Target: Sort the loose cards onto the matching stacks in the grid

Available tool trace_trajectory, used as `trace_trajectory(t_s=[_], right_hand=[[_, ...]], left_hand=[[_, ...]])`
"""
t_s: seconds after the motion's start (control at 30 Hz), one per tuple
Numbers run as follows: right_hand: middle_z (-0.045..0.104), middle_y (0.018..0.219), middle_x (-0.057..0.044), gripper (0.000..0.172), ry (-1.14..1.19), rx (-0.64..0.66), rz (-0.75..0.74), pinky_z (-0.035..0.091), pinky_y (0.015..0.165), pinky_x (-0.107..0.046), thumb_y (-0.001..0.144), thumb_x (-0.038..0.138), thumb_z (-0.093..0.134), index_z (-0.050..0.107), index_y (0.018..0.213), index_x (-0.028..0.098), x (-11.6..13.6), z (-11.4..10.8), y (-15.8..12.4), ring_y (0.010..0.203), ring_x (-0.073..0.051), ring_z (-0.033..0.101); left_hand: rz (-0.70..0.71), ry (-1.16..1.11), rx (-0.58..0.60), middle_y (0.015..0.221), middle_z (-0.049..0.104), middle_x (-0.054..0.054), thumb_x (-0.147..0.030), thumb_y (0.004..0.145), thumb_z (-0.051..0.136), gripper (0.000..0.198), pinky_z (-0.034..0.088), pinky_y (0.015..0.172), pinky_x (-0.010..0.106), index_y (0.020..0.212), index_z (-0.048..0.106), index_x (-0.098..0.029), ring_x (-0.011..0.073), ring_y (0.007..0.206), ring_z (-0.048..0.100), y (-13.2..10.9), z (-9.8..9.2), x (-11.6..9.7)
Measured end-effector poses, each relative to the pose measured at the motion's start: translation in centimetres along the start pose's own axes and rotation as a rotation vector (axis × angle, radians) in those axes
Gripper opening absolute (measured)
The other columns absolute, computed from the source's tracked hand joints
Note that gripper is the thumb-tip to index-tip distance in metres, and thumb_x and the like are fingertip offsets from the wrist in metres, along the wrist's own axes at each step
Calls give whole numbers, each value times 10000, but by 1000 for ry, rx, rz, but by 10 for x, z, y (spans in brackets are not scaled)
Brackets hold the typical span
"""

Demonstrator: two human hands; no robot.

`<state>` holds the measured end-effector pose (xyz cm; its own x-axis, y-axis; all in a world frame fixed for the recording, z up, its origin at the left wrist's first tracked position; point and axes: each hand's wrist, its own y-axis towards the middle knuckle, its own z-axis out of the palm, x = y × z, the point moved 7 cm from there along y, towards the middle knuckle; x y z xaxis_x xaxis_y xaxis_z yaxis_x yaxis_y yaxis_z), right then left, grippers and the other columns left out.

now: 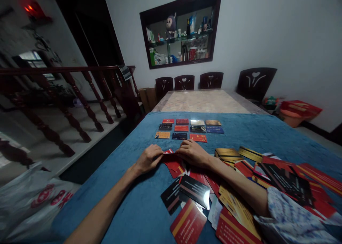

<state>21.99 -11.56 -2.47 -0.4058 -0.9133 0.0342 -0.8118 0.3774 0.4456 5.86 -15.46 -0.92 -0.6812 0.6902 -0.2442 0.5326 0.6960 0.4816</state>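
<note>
Between my left hand (150, 157) and my right hand (192, 152) a thin card (171, 153) is held almost edge-on, so its face is hidden. The fingers of both hands are closed on its ends. Just beyond them, several cards lie in neat rows on the blue cloth, among them an orange-red card (198, 138) and a dark blue card (180, 136). Below my hands is a loose heap with red cards (175, 168), a black card (195, 189) and a red card with a gold stripe (188, 222). My right forearm passes over part of this heap.
More mixed cards (288, 181) are piled at the right. The blue cloth (128, 194) covers the near part of the table. Dark chairs (184, 82) stand at the far end. At the left are a wooden railing (88, 85) and a white plastic bag (29, 204).
</note>
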Motion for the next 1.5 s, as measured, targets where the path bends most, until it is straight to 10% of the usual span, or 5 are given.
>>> trace_trajectory(t_s=[0.87, 1.5], right_hand=[[698, 1024, -111, 365, -19, 42, 190, 385, 771, -363, 949, 159, 457, 559, 1299, 156, -8, 12, 2, 946, -235, 518], [595, 1143, -143, 578, 18, 146, 201, 357, 845, -397, 843, 412, 633, 508, 1345, 154, -8, 8, 1, 1050, -278, 443]], left_hand=[[-209, -30, 27, 1190, 664, 108, -119, 818, 576, 487, 494, 976, 434, 1297, 514, -180, 238, 1063, 622, -4, 22, 20], [-298, -98, 54, 1266, 617, 119, -148, 795, 618, 573, 442, 1058, 474, 1355, 498, -160, 261, 1170, 565, -4, 23, 23]])
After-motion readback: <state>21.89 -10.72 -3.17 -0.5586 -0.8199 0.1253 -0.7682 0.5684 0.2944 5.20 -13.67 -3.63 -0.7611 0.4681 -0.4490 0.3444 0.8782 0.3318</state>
